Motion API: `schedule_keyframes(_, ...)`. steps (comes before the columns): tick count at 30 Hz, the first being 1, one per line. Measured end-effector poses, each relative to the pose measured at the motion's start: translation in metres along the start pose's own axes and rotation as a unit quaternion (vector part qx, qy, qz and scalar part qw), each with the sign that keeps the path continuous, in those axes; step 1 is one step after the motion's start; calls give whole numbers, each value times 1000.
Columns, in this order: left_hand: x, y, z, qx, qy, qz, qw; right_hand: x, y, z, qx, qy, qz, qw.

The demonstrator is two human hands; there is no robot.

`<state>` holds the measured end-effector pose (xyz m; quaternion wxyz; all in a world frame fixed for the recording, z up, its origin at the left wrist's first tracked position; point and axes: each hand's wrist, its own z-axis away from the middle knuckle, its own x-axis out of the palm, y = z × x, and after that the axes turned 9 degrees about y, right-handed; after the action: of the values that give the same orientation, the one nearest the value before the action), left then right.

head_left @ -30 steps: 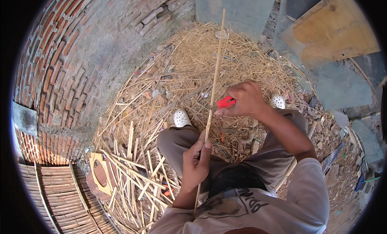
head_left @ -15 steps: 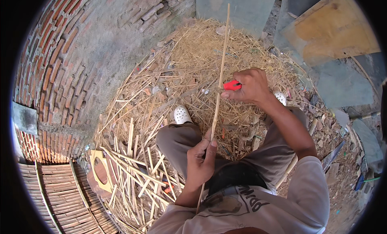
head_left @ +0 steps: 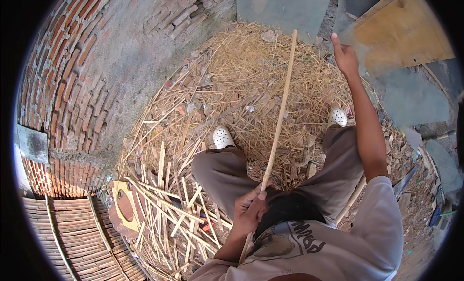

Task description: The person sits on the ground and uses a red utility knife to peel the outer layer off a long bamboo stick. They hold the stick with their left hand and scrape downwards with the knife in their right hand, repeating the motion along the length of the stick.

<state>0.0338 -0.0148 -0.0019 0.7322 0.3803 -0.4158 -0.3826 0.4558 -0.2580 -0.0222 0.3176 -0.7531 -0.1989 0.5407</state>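
Note:
A long pale wooden strip, probably bamboo (head_left: 281, 109), slants up and away from my lap. My left hand (head_left: 249, 212) is closed around its lower part, and the strip's near end runs back past my wrist toward my shirt. Far out to the right, apart from the strip, my right hand (head_left: 346, 61) has its fingers curled in and its thumb stretched out. Whatever those fingers hold is hidden. No red tool shows in that hand at this moment.
Cut strips (head_left: 176, 218) lie in a loose pile left of my legs, beside a yellow board with a round hole (head_left: 118, 199). Straw and shavings (head_left: 241, 63) cover the ground ahead. A brick wall (head_left: 72, 97) rises at left; flat sheets (head_left: 401, 34) lie at far right.
My right hand has swung away from the strip, outward to the far right, and the red tool it held is out of sight. The strip has tilted right, its far end now lower.

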Motion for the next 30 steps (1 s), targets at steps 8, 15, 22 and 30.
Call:
schedule_keyframes(8,13,37,-53,12,37,91,995,-10,-90,198,-445,-146,-70,881)
schedule_keyframes(15,28,39,-56,21,63,54,996,5,-90,183,-438,-53,-57,896)
schedule_keyframes(22,27,35,-60,26,77,40,996,5,-86,199,-483,-116,-38,867)
schedule_keyframes(30,34,35,-50,22,60,26,998,14,-83,155,-397,-64,7,915)
